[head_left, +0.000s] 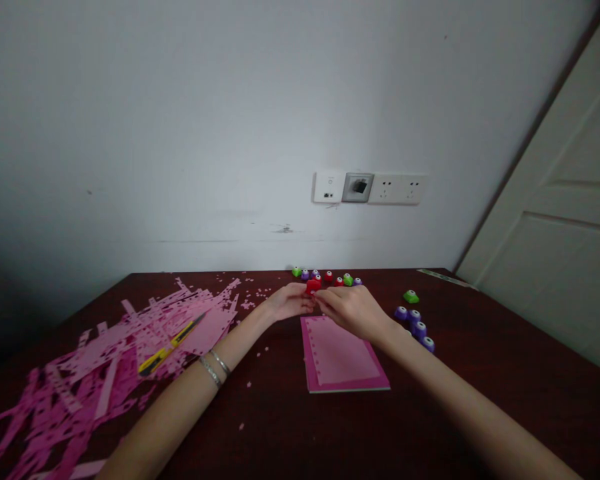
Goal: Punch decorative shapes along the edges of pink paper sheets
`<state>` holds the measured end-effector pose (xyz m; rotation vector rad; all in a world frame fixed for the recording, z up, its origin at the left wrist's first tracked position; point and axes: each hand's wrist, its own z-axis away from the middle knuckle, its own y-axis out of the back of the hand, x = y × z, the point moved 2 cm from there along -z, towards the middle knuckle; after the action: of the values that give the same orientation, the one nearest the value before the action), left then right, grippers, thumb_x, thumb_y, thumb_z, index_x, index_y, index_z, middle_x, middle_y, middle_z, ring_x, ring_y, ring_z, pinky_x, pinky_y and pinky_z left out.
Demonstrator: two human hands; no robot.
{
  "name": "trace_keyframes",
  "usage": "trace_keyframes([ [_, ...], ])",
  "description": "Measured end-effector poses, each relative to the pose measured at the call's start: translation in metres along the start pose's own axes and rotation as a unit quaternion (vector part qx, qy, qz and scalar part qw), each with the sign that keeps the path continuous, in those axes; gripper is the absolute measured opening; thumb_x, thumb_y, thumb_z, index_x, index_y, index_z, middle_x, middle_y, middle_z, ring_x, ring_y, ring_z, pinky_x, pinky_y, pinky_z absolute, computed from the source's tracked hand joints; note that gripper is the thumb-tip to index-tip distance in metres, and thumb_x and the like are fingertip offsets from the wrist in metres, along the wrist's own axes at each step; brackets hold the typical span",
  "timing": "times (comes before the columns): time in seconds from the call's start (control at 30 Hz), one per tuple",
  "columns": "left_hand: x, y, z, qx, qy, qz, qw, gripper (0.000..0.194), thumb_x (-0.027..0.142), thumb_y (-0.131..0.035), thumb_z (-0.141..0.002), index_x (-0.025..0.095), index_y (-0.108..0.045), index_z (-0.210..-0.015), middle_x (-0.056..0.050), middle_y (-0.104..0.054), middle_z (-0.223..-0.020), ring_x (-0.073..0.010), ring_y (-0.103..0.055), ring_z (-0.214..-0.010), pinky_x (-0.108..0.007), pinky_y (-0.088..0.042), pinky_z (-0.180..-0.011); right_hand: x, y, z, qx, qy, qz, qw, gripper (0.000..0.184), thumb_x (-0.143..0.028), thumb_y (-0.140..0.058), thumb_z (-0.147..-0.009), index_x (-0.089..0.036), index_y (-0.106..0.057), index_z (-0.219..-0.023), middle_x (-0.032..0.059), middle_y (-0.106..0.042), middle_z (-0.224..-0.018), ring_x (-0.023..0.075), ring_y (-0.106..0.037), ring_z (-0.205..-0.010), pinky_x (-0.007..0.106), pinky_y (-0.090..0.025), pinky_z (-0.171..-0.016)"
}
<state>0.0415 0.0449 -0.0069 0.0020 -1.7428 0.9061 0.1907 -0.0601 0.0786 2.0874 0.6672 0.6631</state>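
My left hand (291,302) is closed on a small red craft punch (313,286), held up above the far end of the pink sheets. Against the punch's near side, the fingertips of my right hand (349,309) are pinched together; a tiny pale spot shows there, too small to name. Below both hands lies a stack of pink paper (347,357), a lighter sheet on top of a darker one, with a row of punched holes along its left edge. My right hand covers the stack's far right corner.
Several red, green and purple punches (329,276) stand by the wall, more purple ones (419,329) and a green one (411,297) at right. Pink paper strips (107,373) heap at left, a yellow utility knife (173,343) on them. Tiny cutouts (249,385) dot the dark table (280,440).
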Motion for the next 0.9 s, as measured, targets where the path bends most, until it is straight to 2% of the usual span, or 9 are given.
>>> trace_keyframes([
  [0.2, -0.001, 0.000, 0.001, 0.016, 0.009, -0.008, 1.000, 0.024, 0.022, -0.063, -0.072, 0.007, -0.058, -0.091, -0.010, -0.062, -0.081, -0.0174, -0.059, -0.076, -0.033, -0.038, -0.079, 0.002, 0.000, -0.002, -0.018, -0.004, 0.018, 1.000, 0.020, -0.021, -0.042, -0.088, -0.015, -0.061, -0.088, 0.0048, -0.064, -0.070, 0.0136, -0.055, -0.061, 0.026, -0.028, -0.050],
  [0.43, 0.000, -0.005, 0.001, 0.017, 0.008, -0.017, 1.000, 0.025, 0.021, -0.070, -0.068, 0.007, -0.058, -0.085, -0.008, -0.062, -0.078, -0.0157, -0.059, -0.074, -0.031, -0.040, -0.077, 0.000, -0.003, -0.003, -0.030, -0.021, 0.014, 0.999, 0.017, -0.017, -0.041, -0.088, -0.015, -0.058, -0.085, 0.0051, -0.064, -0.070, 0.0126, -0.054, -0.058, 0.027, -0.023, -0.047],
  [0.7, 0.002, -0.008, 0.002, -0.005, 0.003, -0.037, 0.999, 0.023, 0.020, -0.070, -0.068, 0.006, -0.059, -0.082, -0.008, -0.061, -0.074, -0.0146, -0.058, -0.071, -0.030, -0.041, -0.074, -0.001, -0.002, -0.005, -0.039, -0.020, 0.039, 0.998, 0.015, -0.014, -0.043, -0.086, -0.015, -0.055, -0.078, 0.0042, -0.063, -0.068, 0.0127, -0.051, -0.054, 0.027, -0.019, -0.045],
  [0.83, 0.001, -0.008, 0.001, -0.009, -0.003, -0.034, 0.999, 0.022, 0.021, -0.070, -0.067, 0.007, -0.059, -0.080, -0.008, -0.061, -0.074, -0.0148, -0.058, -0.070, -0.030, -0.040, -0.074, -0.002, -0.003, -0.006, -0.043, -0.017, 0.018, 0.999, 0.017, -0.011, -0.042, -0.085, -0.014, -0.056, -0.077, 0.0056, -0.062, -0.068, 0.0125, -0.051, -0.055, 0.026, -0.022, -0.046],
  [0.9, 0.002, -0.009, 0.001, 0.000, -0.004, -0.033, 0.999, 0.021, 0.020, -0.069, -0.067, 0.008, -0.059, -0.081, -0.009, -0.061, -0.076, -0.0158, -0.058, -0.072, -0.031, -0.040, -0.074, 0.000, -0.006, -0.005, -0.028, -0.041, -0.022, 0.999, 0.017, -0.015, -0.042, -0.086, -0.014, -0.057, -0.079, 0.0055, -0.063, -0.068, 0.0125, -0.052, -0.056, 0.024, -0.027, -0.048],
])
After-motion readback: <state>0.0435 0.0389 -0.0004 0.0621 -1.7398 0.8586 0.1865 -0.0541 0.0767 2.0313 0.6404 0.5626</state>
